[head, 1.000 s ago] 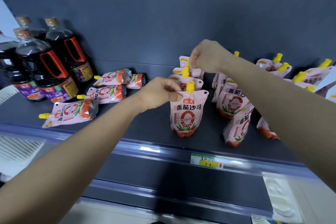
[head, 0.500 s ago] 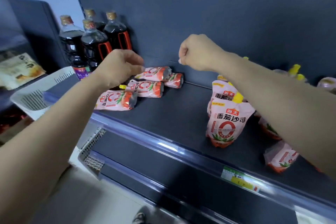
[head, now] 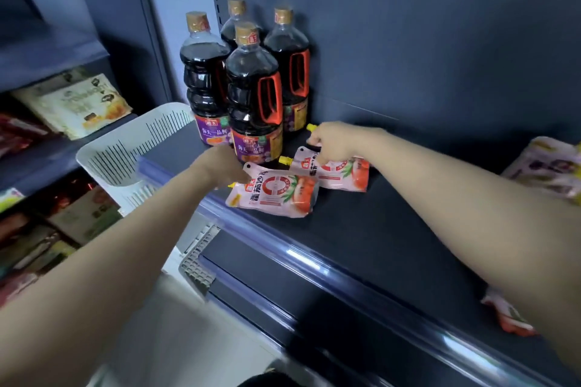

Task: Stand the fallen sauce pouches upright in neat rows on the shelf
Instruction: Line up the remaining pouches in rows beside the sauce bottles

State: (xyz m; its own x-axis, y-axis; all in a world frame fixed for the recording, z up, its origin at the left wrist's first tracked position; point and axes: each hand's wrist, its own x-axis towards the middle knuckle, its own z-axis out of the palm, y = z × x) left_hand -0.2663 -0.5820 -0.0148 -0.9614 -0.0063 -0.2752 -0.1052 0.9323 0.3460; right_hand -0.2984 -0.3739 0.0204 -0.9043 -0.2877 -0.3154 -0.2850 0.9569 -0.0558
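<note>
Two bare arms reach across a dark shop shelf towards sauce pouches lying flat at its left end. The left grip rests on the spout end of the front pouch, which lies on its back just behind the shelf's blue front rail, label up and spout pointing left. Its fingers are hidden from the camera, so it cannot be told whether they hold the pouch or only touch it.

The right grip is knuckles up, with fingers bent down over the top of the second pouch, which lies flat just behind the first and also points left. A yellow cap pokes out beside this grip. Which pouch the cap belongs to, and whether the fingers are closed on anything, cannot be told.

Four dark soy sauce bottles with red handles stand upright against the back panel, just beside the two pouches. A white slotted basket sits off the shelf's left end. More pouches show as a blur at the far right edge, and another pouch pokes out from under the right forearm near the rail. Pale packets lie on a neighbouring shelf to the left.
</note>
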